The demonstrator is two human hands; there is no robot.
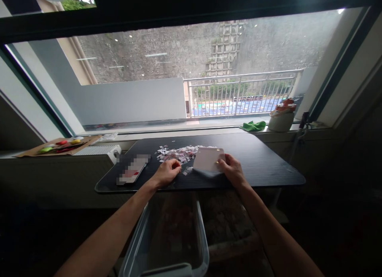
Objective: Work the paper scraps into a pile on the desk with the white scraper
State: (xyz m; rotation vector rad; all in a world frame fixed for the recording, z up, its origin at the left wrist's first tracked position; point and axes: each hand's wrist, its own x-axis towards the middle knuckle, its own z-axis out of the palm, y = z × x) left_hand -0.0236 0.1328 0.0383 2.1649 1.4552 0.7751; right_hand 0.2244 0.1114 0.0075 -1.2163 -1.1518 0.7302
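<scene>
My right hand (pixel 234 169) grips the right edge of a flat white square piece (pixel 207 157) with rounded corners, tilted up above the dark table (pixel 262 161). Beside it on the left, my left hand (pixel 167 171) is closed near the tabletop, with thumb and fingers together. Whatever those fingers hold, if anything, is hidden. Behind both hands spreads a heap of small pale paper-like pieces (pixel 177 153), partly covered by the white piece. A few loose clear-looking pieces (pixel 187 171) lie between my hands.
A flat, partly pixelated item (pixel 135 173) lies at the table's left. Below the front edge stands a clear plastic bin (pixel 203 237). A radiator (pixel 98 150) and cardboard (pixel 38 150) are at left. The sill holds a green cloth (pixel 253 126) and a pale bucket (pixel 280 121).
</scene>
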